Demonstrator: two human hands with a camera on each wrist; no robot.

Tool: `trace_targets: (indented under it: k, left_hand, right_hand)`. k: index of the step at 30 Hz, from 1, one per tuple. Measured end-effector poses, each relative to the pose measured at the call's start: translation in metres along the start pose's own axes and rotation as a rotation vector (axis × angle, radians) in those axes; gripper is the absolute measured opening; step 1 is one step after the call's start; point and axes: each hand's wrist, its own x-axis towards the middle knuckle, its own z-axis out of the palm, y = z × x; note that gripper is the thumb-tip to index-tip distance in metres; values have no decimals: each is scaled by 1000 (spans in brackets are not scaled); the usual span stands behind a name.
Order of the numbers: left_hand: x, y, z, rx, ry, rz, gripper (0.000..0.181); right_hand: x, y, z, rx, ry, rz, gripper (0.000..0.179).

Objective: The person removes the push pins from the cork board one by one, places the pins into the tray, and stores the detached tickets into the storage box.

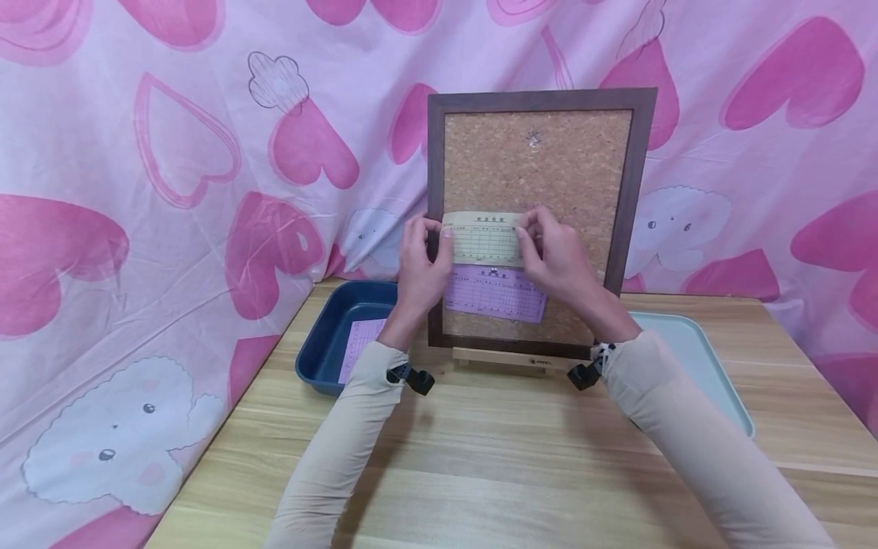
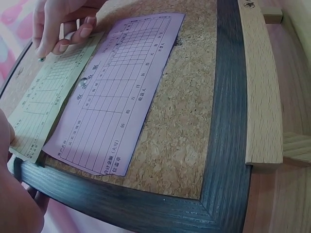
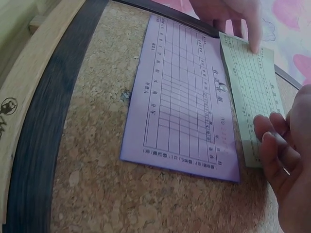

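Observation:
A framed corkboard leans upright on a small wooden stand. A purple receipt slip is fixed to it by a clear pushpin near the slip's top edge. Just above lies a pale yellow-green receipt slip. My left hand grips this slip's left end, its thumb on the paper and fingers around the frame's edge. At the slip's upper right, my right hand has curled fingers and pinches a small shiny pushpin, partly hidden by the fingertips.
A dark blue tray holding a pinkish-purple slip stands left of the board. Behind my right forearm is a pale green tray. A shiny pin cluster sits high on the cork. A pink curtain hangs behind the table.

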Motion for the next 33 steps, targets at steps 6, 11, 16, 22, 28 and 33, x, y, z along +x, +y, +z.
trace_targets:
  k: [6,11,16,22,28,33]
  left_hand:
    - [-3,-3,-3,-50,1,-13,21]
    - [-7,-4,-5,-97,10,-39,21]
    - [-11,-5,-9,-152,18,-50,19]
    - [-15,-10,-18,-192,22,-67,20]
    - [-19,-17,-29,-192,38,-72,21]
    - [-21,-24,-40,-208,68,-71,23]
  right_hand:
    - [-10,2,-3,11,9,-21,11]
    - [-20,4,-7,28,14,-29,12]
    - [-31,9,-12,24,33,-29,11]
    - [-43,18,-18,48,43,-36,11]
    - [-55,25,-26,82,49,7,8]
    - [-67,32,-31,129,71,65,11]
